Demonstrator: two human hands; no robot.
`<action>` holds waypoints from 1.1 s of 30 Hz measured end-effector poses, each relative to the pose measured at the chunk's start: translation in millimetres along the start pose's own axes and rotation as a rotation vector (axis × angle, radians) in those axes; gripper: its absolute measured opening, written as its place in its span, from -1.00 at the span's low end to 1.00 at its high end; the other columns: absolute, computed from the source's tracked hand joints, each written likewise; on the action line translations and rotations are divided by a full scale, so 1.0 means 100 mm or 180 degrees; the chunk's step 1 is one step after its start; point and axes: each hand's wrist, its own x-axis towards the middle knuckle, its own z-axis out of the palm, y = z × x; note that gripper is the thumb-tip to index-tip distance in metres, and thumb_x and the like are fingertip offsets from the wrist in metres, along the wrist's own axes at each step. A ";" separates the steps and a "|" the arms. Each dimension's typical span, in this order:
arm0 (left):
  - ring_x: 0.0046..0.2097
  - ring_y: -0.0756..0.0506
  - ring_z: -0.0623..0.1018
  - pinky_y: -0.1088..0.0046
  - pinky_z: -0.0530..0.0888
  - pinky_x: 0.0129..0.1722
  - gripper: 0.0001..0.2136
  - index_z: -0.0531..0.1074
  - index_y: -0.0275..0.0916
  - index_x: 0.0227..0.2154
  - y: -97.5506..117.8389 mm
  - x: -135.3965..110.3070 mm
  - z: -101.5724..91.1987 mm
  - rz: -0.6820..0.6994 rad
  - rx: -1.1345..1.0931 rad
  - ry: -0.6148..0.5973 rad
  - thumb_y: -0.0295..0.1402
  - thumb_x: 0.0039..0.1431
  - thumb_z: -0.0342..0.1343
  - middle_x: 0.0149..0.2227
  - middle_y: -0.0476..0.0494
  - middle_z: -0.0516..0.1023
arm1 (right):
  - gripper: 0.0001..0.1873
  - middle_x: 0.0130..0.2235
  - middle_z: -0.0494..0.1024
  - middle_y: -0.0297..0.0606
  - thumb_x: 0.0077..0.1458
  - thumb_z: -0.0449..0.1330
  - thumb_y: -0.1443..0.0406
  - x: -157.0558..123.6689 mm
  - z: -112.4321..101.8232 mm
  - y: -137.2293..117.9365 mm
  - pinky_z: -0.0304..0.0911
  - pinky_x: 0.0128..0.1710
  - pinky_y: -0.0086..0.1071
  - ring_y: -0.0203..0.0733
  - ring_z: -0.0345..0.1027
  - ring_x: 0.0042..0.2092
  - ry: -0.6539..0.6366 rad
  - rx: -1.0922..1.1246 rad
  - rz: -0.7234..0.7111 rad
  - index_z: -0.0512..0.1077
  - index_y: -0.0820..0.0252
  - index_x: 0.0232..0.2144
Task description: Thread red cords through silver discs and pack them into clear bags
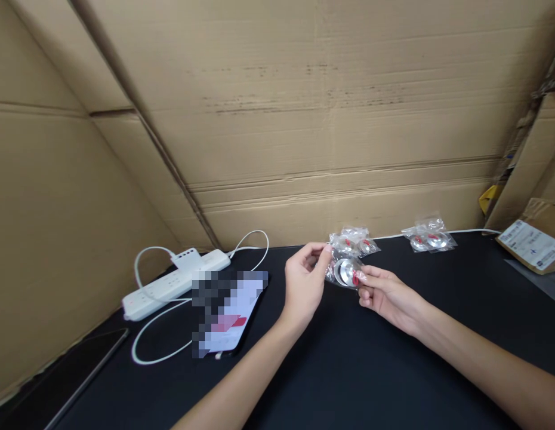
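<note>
Between my two hands is a clear plastic bag holding shiny round metal discs (348, 272) with a red cord on them. My left hand (305, 280) pinches the bag's left end between thumb and fingers. At the other end, my right hand (389, 297) grips the bag beside the red cord. Just behind, similar bagged metal discs (354, 243) with red cords lie on the black table (349, 370). A second group of bagged discs (429, 239) lies farther right along the back.
A phone (235, 313) with a lit, partly blurred screen lies left of my hands. Behind it are a white power strip (170, 289) and looping white cables. A dark flat device (76, 376) is at lower left. Cardboard walls (304, 119) surround the table; a labelled package (535, 242) sits right.
</note>
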 end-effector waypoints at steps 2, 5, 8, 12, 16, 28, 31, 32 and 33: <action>-0.39 -0.04 0.49 0.48 0.42 -0.36 -0.89 0.51 -0.25 -0.40 -0.04 0.02 -0.01 -0.0014 -0.0033 0.0046 -0.31 0.11 0.20 -0.44 -0.05 0.53 | -0.75 -0.43 0.39 -0.38 -0.06 0.42 0.33 0.01 -0.02 -0.02 0.18 -0.47 -0.50 -0.45 0.21 -0.50 0.0052 0.0011 -0.0049 0.43 0.25 -0.37; -0.39 -0.02 0.49 0.50 0.42 -0.37 -0.88 0.50 -0.26 -0.39 -0.10 0.06 -0.05 -0.0037 -0.0142 0.0193 -0.30 0.10 0.20 -0.43 -0.05 0.52 | -0.74 -0.43 0.40 -0.39 -0.07 0.43 0.32 0.03 -0.07 -0.10 0.14 -0.49 -0.49 -0.45 0.19 -0.50 0.0121 -0.0038 -0.0153 0.42 0.23 -0.37; -0.43 0.01 0.46 0.52 0.42 -0.41 -0.87 0.47 -0.26 -0.38 -0.16 0.15 -0.13 -0.0139 -0.0309 0.0430 -0.30 0.08 0.21 -0.46 -0.02 0.48 | -0.72 -0.39 0.42 -0.38 -0.09 0.43 0.32 0.06 -0.17 -0.19 0.18 -0.46 -0.47 -0.41 0.23 -0.46 0.0228 -0.0085 -0.0243 0.42 0.20 -0.35; -0.43 0.00 0.48 0.53 0.44 -0.47 -0.84 0.39 -0.26 -0.41 -0.28 0.27 -0.23 -0.0610 -0.0491 0.0703 -0.35 -0.04 0.24 -0.50 0.00 0.44 | -0.74 -0.37 0.45 -0.33 -0.11 0.43 0.35 0.10 -0.31 -0.28 0.24 -0.38 -0.44 -0.38 0.27 -0.41 0.0330 -0.0189 -0.0247 0.44 0.23 -0.37; -0.47 -0.04 0.53 0.44 0.51 -0.48 -0.83 0.35 -0.27 -0.40 -0.41 0.34 -0.32 -0.0847 -0.0265 0.0622 -0.33 -0.02 0.19 -0.55 0.02 0.40 | -0.77 -0.43 0.45 -0.30 -0.12 0.42 0.33 0.11 -0.37 -0.34 0.23 -0.44 -0.44 -0.37 0.26 -0.45 0.0479 -0.0618 -0.0196 0.43 0.27 -0.46; -0.17 -0.33 0.59 0.19 0.43 -0.13 -0.80 0.43 -0.22 -0.31 -0.48 0.46 -0.59 -0.0608 0.2463 0.0458 -0.43 -0.08 0.16 -0.48 -0.20 0.57 | -0.73 -0.72 0.28 -0.42 -0.17 0.38 0.19 0.18 -0.75 -0.63 -0.02 -0.74 -0.52 -0.40 0.07 -0.68 0.1720 -0.2114 -0.1075 0.43 0.25 -0.52; -0.13 -0.40 0.57 0.17 0.43 -0.21 -0.72 0.42 -0.26 -0.16 -0.40 0.43 -0.57 -0.0597 0.3602 0.0127 -0.35 0.03 0.08 -0.32 -0.38 0.60 | -0.71 -0.69 0.33 -0.37 -0.17 0.38 0.15 0.18 -0.78 -0.62 0.08 -0.71 -0.50 -0.36 0.16 -0.64 0.1643 -0.2209 -0.1135 0.46 0.26 -0.49; -0.14 -0.42 0.57 0.17 0.43 -0.24 -0.71 0.42 -0.28 -0.14 -0.38 0.42 -0.57 -0.0619 0.3905 -0.0008 -0.33 0.06 0.06 -0.28 -0.42 0.60 | -0.70 -0.65 0.37 -0.34 -0.17 0.37 0.13 0.18 -0.77 -0.60 0.13 -0.68 -0.48 -0.33 0.21 -0.61 0.1571 -0.2235 -0.1145 0.47 0.26 -0.48; -0.15 -0.43 0.57 0.17 0.42 -0.27 -0.71 0.43 -0.28 -0.14 -0.36 0.40 -0.56 -0.0647 0.4103 -0.0127 -0.31 0.08 0.04 -0.26 -0.45 0.59 | -0.68 -0.61 0.40 -0.31 -0.17 0.37 0.12 0.18 -0.75 -0.58 0.17 -0.66 -0.46 -0.30 0.25 -0.57 0.1498 -0.2268 -0.1169 0.48 0.26 -0.47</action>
